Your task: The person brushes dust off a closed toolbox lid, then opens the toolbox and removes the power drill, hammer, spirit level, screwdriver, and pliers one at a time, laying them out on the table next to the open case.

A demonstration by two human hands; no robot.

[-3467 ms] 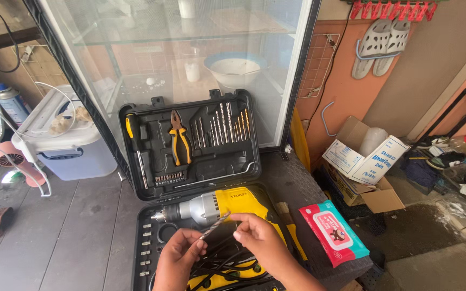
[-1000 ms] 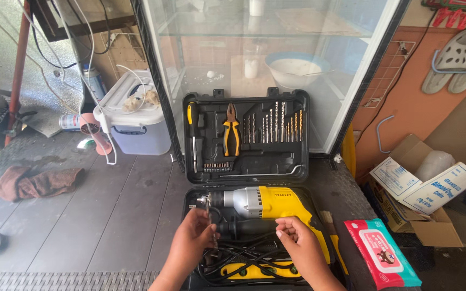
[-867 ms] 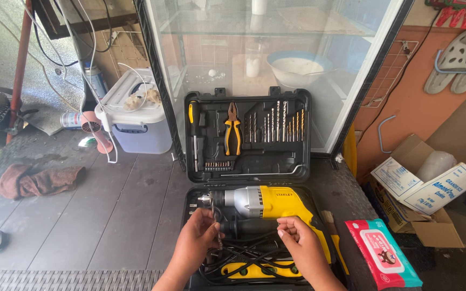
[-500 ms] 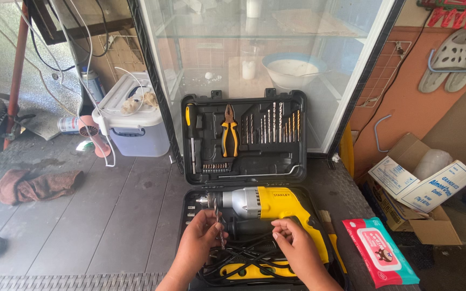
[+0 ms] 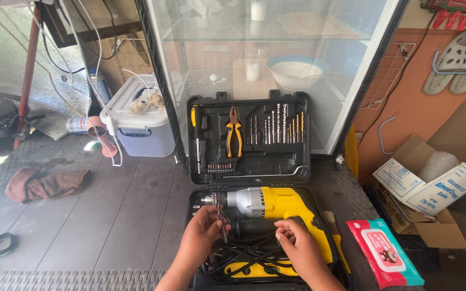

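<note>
At the lower centre of the head view, an open black plastic tool case rests on a dark wicker-textured worktop, its lid propped upright against a glass-fronted cabinet. The left hand holds a thin silver metal drill bit pinched between thumb and fingers; the bit stands just in front of the chuck end of a yellow and grey electric drill that lies in the lower tray. The long axis of the bit runs nearly vertical in the frame, tilted slightly, with its upper end near the chuck and its lower end pointing down towards the coiled black power cord. The bit lies against the inner side of the left fingers, partly hidden by them, and stands well apart from the right hand. The right hand rests on the black handle region of the drill, with fingers loosely curled and pressed together; they pinch nothing that can be seen. The drill lies on its side with its long axis running left to right, chuck to the left. The lid holds orange-handled pliers and a row of spare drill bits. A red and teal packet of wet wipes lies on the worktop to the right of the case.
</note>
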